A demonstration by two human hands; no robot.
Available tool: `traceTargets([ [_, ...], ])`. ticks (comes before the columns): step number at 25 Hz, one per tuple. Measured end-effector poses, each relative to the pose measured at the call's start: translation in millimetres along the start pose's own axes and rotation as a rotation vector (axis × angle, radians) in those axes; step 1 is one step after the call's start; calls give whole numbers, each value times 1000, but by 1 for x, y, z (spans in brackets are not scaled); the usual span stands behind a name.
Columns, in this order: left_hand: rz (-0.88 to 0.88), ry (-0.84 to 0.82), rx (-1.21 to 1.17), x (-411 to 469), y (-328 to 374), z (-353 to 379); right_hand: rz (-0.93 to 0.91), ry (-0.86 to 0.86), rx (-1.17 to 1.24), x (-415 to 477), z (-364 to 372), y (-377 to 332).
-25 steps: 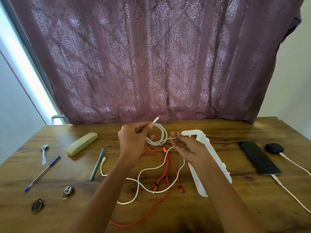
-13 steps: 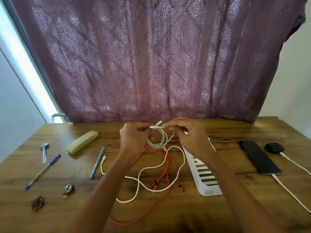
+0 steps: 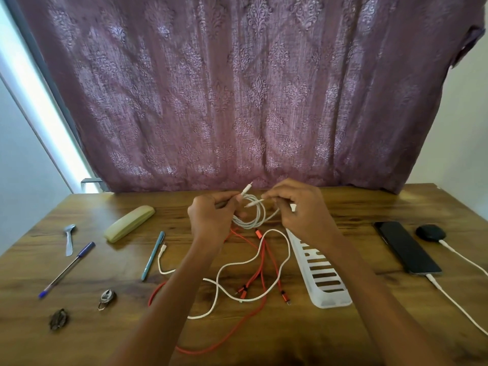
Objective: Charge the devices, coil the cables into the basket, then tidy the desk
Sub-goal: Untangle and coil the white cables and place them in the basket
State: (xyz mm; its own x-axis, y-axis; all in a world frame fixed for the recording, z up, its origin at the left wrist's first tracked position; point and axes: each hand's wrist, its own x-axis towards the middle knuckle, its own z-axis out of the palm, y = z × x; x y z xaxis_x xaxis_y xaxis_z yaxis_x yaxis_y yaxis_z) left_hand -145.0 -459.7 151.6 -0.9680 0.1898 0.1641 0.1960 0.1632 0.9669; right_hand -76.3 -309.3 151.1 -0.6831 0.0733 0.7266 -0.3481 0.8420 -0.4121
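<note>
Above the far middle of the desk [image 3: 369, 204], the white cable coil [image 3: 250, 216] is pinched by the left hand [image 3: 211, 220], its free end by the right hand [image 3: 298, 210], and loops are best kept even.

No text, label, brand, number or sign can be read. The flat black phone [image 3: 406, 247] on the wooden surface [image 3: 369, 204] has a dark screen with nothing legible on it. Any print on the clear blue-capped ballpoint pen [image 3: 67, 269] is too small to tell.

purple patterned curtain [image 3: 237, 88], white wall [image 3: 464, 122]
</note>
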Motion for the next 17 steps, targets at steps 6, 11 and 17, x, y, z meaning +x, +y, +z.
traceTargets([
  [6, 33, -75, -29, -7, 0, 7, 272, 14, 81, 5, 9, -8],
  [11, 30, -73, -28, -4, -1, 7, 688, 27, 590, 10, 7, -14],
  [17, 94, -130, -25, -4, 3, 9, 1309, -230, 1168, 3, 13, -1],
])
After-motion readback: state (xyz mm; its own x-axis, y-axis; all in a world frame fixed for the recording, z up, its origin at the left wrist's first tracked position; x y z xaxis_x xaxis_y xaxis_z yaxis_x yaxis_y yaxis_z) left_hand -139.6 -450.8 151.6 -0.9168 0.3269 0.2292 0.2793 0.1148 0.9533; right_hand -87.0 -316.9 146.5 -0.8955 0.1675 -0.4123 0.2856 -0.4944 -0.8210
